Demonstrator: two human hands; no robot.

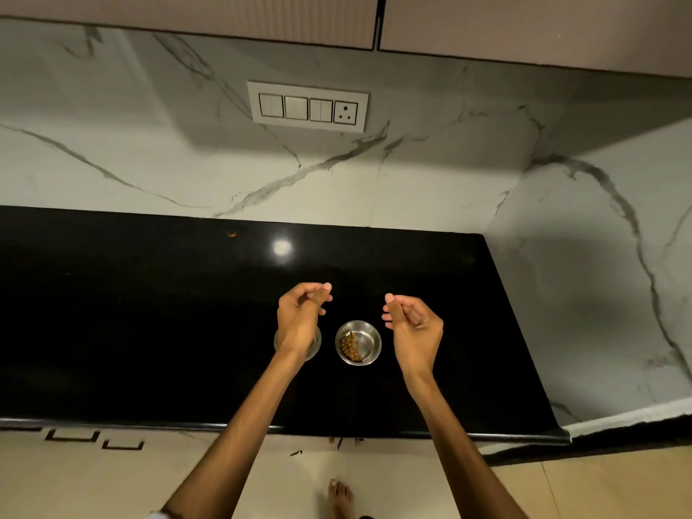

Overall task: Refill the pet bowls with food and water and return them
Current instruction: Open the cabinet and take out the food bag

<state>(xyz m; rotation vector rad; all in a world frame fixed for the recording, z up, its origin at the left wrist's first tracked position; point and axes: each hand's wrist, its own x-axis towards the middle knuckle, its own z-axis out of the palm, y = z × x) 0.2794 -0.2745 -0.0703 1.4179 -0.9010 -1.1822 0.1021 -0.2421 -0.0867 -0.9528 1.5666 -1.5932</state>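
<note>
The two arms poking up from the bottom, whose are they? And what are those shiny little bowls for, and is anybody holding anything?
The arms belong to a person wearing a camera on their head, so you see what they see when looking down. That is why only arms show, plus a bare foot on the floor.

The person stands at a shiny black stone counter with a white marble wall behind it. On the counter sits a small round steel bowl with a little heap of brown pet food inside. A second small steel bowl sits to its left, mostly hidden under the left wrist, so I cannot tell what is in it.

The left hand and the right hand hover above the bowls with fingers loosely curled. Neither holds anything or touches a bowl.

On the wall is a white switch panel.
</note>
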